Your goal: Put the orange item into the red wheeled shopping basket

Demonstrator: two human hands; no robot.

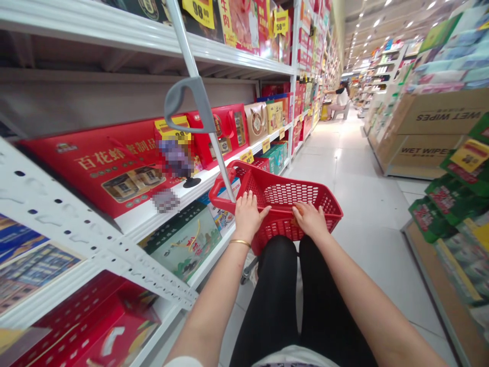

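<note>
A red plastic shopping basket [278, 178] with perforated sides stands in front of my knees, its long grey pull handle [191, 104] rising up to the left. My left hand [249, 216] lies on the basket's near rim, fingers stretched and thumb apart, close to the foot of the handle. Over the same rim, farther right, my right hand [311, 220] has its fingers bent. A small orange-brown thing shows by its thumb and fingers; its kind I cannot make out. The basket's floor is mostly hidden.
White shelving [153, 227] with boxed goods, including a large red gift box [99, 158], runs along my left. On the right are cartons [439, 127] marked wet wipes and green packets [451, 193]. A person [340, 99] sits farther down the tiled aisle [344, 204].
</note>
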